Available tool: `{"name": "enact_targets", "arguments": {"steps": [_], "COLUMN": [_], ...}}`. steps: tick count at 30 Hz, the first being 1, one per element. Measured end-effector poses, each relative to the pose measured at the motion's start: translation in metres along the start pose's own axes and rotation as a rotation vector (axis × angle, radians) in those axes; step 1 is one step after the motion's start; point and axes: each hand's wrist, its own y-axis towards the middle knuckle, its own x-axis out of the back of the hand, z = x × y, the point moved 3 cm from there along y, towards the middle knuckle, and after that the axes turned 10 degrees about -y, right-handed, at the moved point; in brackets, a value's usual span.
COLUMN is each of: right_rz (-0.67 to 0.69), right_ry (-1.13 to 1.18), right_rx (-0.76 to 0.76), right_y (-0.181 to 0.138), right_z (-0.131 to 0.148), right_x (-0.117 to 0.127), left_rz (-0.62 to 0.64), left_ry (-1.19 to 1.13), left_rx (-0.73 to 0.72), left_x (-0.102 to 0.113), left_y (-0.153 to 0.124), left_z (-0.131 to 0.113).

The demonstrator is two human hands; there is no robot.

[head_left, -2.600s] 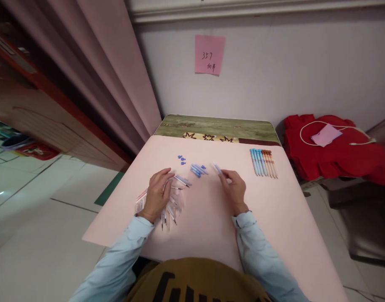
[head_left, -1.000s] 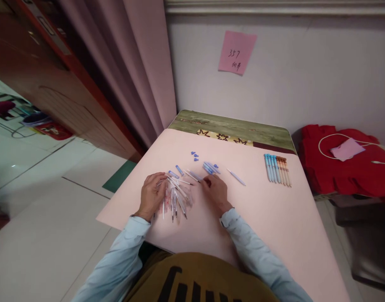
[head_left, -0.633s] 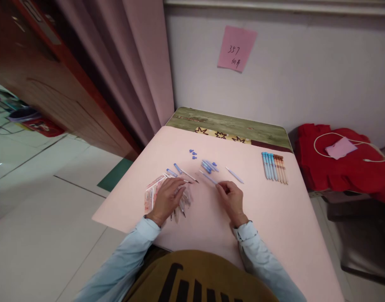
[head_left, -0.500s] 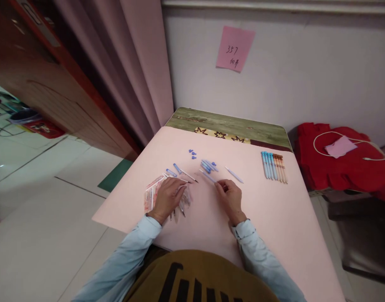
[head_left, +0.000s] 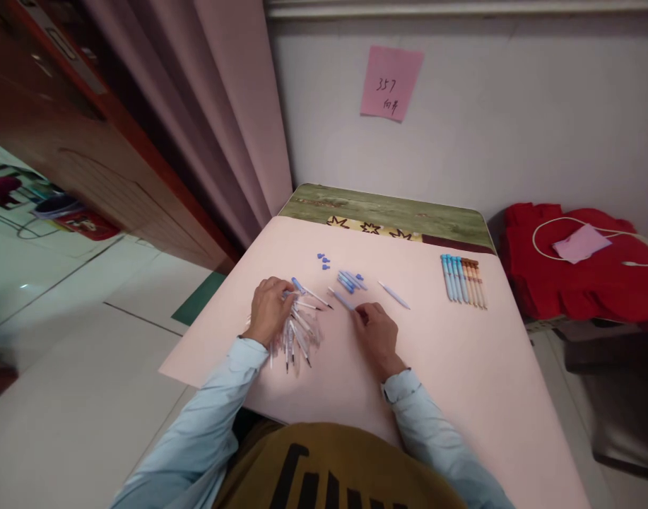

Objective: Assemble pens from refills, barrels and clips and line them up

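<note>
My left hand [head_left: 271, 311] is at the far left edge of a pile of pen refills [head_left: 301, 338], fingers closed around a small blue pen part [head_left: 288, 292] that they mostly cover. Just right of its fingertips lies another blue pen part [head_left: 297, 285], beside a white refill with a dark tip [head_left: 319, 297]. Between thumb and fingers of my right hand [head_left: 377, 336] is a light blue pen barrel [head_left: 340, 297], pointing up and left. Behind it lie several blue pen barrels [head_left: 350, 281] in a cluster. A single pale barrel [head_left: 394, 295] rests to the right.
Small blue caps [head_left: 324, 261] lie toward the back of the pink-covered table [head_left: 451, 396]. A row of blue and brown pens [head_left: 463, 281] is at the right. A red cloth [head_left: 540, 276] with a white cable lies beyond the table's right edge.
My left hand has moved left and up from the refills onto a blue pen part; a white refill now lies on the pile. My right hand shifted slightly left, still holding the barrel.
</note>
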Motion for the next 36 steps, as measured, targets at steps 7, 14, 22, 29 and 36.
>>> {"name": "enact_targets", "arguments": {"steps": [7,14,22,29,36], "right_rz": [-0.03,-0.028,-0.042,-0.042,-0.044], "right_ry": [0.209,0.28,0.322,0.297,0.286], "right_rx": [-0.035,-0.049,-0.025,-0.028,-0.021], "right_y": [0.0,0.001,-0.001,-0.001,-0.002], "right_z": [-0.008,-0.012,-0.014,-0.014,-0.014], "right_x": [0.006,0.005,0.005,0.005,0.006], "left_rz": [-0.086,-0.076,-0.015,0.055,0.244], "left_ry": [0.049,0.072,0.108,0.089,-0.055], "left_rx": [0.047,0.08,0.079,0.085,-0.094], "left_x": [0.01,0.022,0.021,0.02,0.009], "left_y": [0.009,-0.001,-0.003,-0.009,0.004], "left_z": [0.014,0.026,0.025,0.025,-0.007]}}
